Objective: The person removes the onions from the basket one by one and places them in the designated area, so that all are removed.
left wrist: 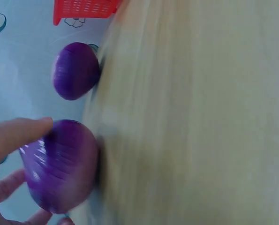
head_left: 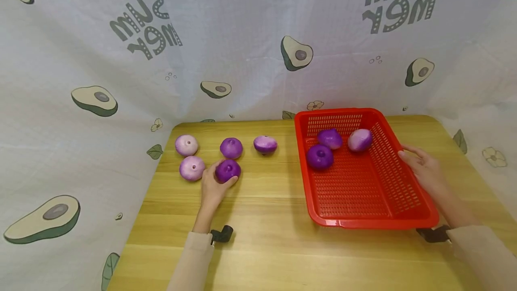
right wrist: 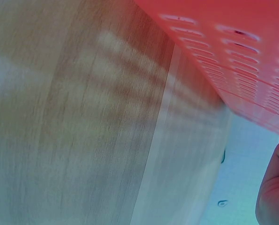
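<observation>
My left hand (head_left: 213, 186) has its thumb and fingers around a dark purple onion (head_left: 228, 171) on the table. In the left wrist view the thumb (left wrist: 22, 133) lies against that onion's shiny side, with fingertips below. Just behind it sits another purple onion (head_left: 231, 148). Two paler onions, one farther back (head_left: 186, 145) and one nearer (head_left: 192, 168), lie to the left of the hand. A purple-and-white onion (head_left: 265, 144) rests on its side to the right. My right hand (head_left: 428, 172) grips the right rim of a red plastic basket (head_left: 367, 222), thumb over the edge.
Inside the basket, toward its back left, are a dark onion (head_left: 320, 157), a purple onion (head_left: 330, 138) and a purple-and-white onion (head_left: 360, 140). The wooden table (head_left: 262, 237) ends at a printed cloth (head_left: 250, 57) hanging behind it.
</observation>
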Motion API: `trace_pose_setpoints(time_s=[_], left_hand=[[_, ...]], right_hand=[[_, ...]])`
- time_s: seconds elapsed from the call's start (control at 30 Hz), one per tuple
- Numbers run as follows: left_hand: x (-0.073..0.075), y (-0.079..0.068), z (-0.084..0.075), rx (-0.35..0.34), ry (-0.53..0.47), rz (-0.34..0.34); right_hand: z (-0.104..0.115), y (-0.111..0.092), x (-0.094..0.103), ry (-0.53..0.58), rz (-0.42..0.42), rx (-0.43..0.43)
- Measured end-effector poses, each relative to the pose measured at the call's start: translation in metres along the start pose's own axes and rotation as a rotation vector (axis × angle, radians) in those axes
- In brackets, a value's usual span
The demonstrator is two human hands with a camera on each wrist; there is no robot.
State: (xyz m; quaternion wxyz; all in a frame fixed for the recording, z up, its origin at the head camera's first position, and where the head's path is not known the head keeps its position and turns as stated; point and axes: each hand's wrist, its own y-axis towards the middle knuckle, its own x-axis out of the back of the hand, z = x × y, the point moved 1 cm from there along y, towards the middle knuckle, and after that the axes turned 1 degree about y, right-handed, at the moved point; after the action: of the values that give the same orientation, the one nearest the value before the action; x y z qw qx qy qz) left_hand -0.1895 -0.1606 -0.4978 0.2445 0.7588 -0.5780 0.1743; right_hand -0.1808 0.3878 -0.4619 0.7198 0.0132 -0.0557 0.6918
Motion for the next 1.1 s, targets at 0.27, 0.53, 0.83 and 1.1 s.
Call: trace_pose_setpoints(time_s=[0.27, 0.53, 0.83, 1.1], left_hand=[[0.015, -0.003, -0.033, -0.047, -0.031, -0.033], [0.014, 0.005, -0.075, -0.112, -0.276, 0.008], [-0.011, 0.022, -0.127, -0.145, -0.477, 0.117], [-0.047, 0.031, -0.172, -0.137, -0.567, 0.202]], right_hand=[[-0.001, 0.0, 0.001, 0.005, -0.004, 0.006], [0.0, -0.001, 0.0, -0.005, -0.008, -0.007], [0.003, -0.002, -0.002, -0.002, -0.006, -0.01], [0.005, -0.003, -0.002, -0.109, -0.015, 0.001]])
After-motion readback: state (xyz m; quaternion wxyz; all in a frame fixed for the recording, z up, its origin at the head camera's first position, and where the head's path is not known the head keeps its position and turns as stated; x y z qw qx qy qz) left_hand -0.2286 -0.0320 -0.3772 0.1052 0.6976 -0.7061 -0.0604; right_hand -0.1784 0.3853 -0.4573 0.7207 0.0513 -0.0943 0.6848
